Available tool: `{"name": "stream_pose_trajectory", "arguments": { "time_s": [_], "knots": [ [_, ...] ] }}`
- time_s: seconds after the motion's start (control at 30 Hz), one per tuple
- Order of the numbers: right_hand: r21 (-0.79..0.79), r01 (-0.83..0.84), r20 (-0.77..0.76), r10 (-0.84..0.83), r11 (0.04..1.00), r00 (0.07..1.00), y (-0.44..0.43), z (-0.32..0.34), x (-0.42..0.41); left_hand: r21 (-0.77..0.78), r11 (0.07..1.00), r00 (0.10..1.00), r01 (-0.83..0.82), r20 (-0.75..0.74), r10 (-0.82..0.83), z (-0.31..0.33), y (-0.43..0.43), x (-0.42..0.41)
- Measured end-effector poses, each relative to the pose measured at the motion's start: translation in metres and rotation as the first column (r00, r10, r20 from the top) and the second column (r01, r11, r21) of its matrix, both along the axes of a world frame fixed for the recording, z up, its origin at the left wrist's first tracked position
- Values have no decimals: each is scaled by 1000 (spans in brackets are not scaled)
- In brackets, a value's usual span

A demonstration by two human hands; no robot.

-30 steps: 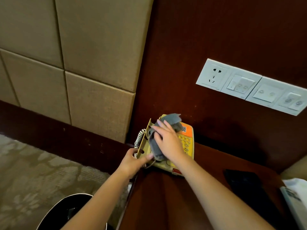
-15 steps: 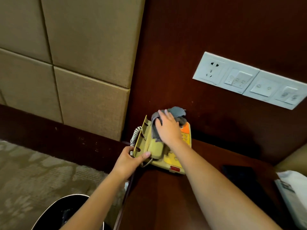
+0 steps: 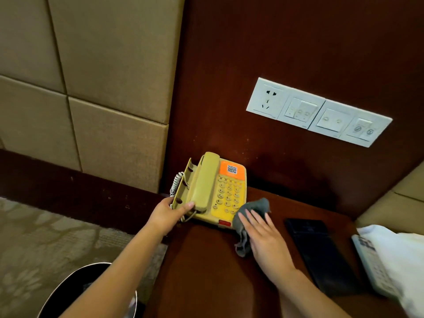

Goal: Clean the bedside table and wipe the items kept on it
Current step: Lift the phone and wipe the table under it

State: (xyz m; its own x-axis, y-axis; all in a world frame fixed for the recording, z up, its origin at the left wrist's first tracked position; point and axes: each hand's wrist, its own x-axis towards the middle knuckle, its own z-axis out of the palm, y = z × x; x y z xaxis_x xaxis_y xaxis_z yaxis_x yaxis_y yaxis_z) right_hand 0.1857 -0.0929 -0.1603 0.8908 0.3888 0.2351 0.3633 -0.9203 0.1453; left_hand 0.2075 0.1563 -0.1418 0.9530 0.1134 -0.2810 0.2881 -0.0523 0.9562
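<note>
Head view: the left hand (image 3: 166, 213) has its grip closed on the near left corner of a yellow plastic push-button telephone (image 3: 229, 216), thumb lying against the near end of the yellow handset (image 3: 203, 182), the other fingers hidden round the edge by the white coiled cord (image 3: 175, 185). The right hand (image 3: 263, 239) has no closed grip: its fingers lie straight and spread, pressing a crumpled grey cloth (image 3: 254, 208) flat onto the dark red-brown wooden counter (image 3: 206, 260). The cloth touches the telephone's near right corner, beside a small red button.

An orange label (image 3: 231, 169) with a black-and-white QR code sits above the keypad; digits such as 2, 3 and 0 can be read on the keys, but no brand.

Right of the cloth lies a flat black rectangular slab (image 3: 319, 253), and at the counter's right edge a white wrapped packet (image 3: 390, 255) whose print is too blurred to read. On the wall above is a white socket-and-switch strip (image 3: 319, 111) of 4 plates. A round black bin (image 3: 91, 292) stands on the patterned carpet (image 3: 34, 237) to the left.
</note>
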Motion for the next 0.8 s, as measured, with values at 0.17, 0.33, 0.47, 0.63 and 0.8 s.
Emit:
{"name": "stream_pose_trajectory", "arguments": {
  "time_s": [0.17,0.33,0.47,0.63,0.8],
  "knots": [
    [3,-12,85,12,1000,996,70,-12,14,62,998,1000,19,-1,-19,-2,2,3],
    [92,63,93,-72,994,993,99,-18,20,195,980,999,37,-10,-36,-9,9,7],
    [56,12,82,-16,998,997,75,-16,17,179,983,998,47,-43,-40,-12,13,11],
    [58,47,24,-49,997,999,51,-13,3,142,988,997,60,-56,-52,-11,13,9],
    [40,43,-5,-43,998,999,48,-17,-27,124,991,998,54,-47,-48,-11,13,8]
  ]
}}
